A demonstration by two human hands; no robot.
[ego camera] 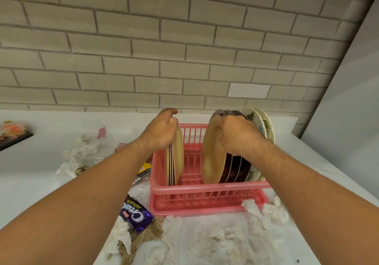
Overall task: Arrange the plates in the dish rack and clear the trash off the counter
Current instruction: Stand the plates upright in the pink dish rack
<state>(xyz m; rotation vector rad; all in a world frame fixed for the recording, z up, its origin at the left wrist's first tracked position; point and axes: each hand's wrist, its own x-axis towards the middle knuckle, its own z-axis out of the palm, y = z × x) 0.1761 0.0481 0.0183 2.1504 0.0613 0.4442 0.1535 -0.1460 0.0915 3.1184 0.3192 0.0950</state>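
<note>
Gripping upright plates in the pink dish rack (190,189), the left hand (162,130) closes on a tan stack (176,156) at the left, while the right hand (235,136) pinches a tan plate (211,156) beside dark plates (235,168). Crumpled tissues (221,238) and a purple wrapper (135,215) litter the near counter (30,182).

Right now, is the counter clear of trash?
No. Crumpled tissues and a purple wrapper lie on the counter around the pink rack.

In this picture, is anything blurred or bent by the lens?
Head view: the wide angle bows the brick wall lines and stretches both forearms near the bottom; light is soft and even, no hard glare; the pink dish rack and purple wrapper look fairly sharp, the far-left dark object is blurry.
</note>
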